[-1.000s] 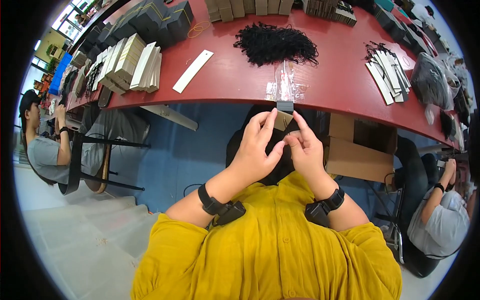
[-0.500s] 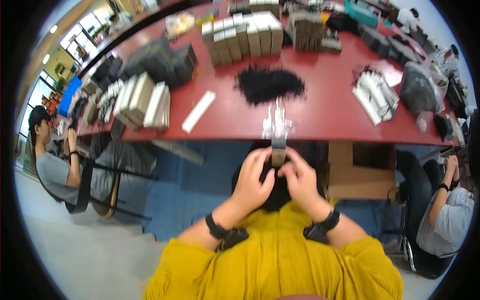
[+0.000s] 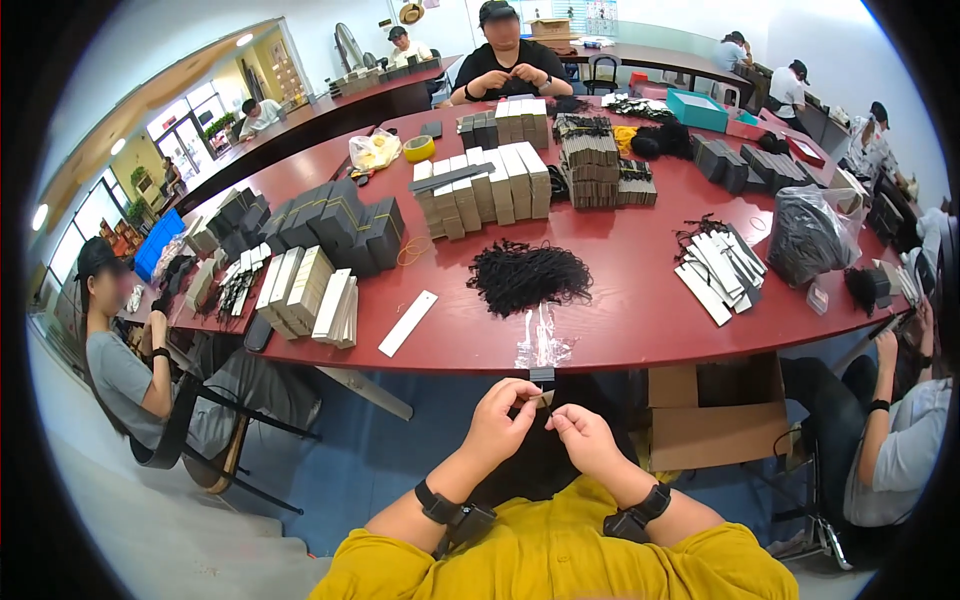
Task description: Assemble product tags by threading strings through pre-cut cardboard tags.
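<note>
Since a moment ago the view has lifted, and far more of the red bench [image 3: 640,320] shows now. Both hands sit just below its near edge: left hand [image 3: 498,425] and right hand [image 3: 583,440], fingers pinched together on a small card tag [image 3: 541,388] held between them. Just beyond it, clear plastic sleeves [image 3: 542,345] lie on the bench. Farther back, a heap of black cords [image 3: 528,275], then rows of flat boxes [image 3: 490,195]
</note>
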Tool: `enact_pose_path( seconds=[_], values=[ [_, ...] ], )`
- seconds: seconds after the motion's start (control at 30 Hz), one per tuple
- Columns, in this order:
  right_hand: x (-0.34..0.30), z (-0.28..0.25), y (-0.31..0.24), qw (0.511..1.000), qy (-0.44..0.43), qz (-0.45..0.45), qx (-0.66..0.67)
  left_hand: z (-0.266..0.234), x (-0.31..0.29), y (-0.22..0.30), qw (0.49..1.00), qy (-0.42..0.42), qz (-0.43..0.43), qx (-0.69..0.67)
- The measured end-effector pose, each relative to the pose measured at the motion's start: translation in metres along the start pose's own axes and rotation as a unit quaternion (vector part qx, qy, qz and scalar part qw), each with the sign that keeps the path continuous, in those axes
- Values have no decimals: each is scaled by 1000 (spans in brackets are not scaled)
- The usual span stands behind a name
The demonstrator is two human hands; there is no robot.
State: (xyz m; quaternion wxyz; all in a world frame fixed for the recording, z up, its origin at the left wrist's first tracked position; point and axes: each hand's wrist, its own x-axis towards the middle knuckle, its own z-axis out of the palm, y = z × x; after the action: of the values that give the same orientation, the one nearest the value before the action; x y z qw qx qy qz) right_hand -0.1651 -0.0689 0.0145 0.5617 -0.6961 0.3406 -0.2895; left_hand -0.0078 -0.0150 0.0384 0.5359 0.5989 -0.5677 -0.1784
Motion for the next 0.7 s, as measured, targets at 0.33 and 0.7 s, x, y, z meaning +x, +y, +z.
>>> enact_pose_path(
  seconds=[0.33, 0.7],
  values=[
    [8, -1, 0, 998, -12, 5, 57, -11, -8, -7, 984, -98, 130, 72],
    [15, -10, -12, 1000, -10, 24, 16, -3, 10, -22, 910, -111, -293, -270]
  ],
)
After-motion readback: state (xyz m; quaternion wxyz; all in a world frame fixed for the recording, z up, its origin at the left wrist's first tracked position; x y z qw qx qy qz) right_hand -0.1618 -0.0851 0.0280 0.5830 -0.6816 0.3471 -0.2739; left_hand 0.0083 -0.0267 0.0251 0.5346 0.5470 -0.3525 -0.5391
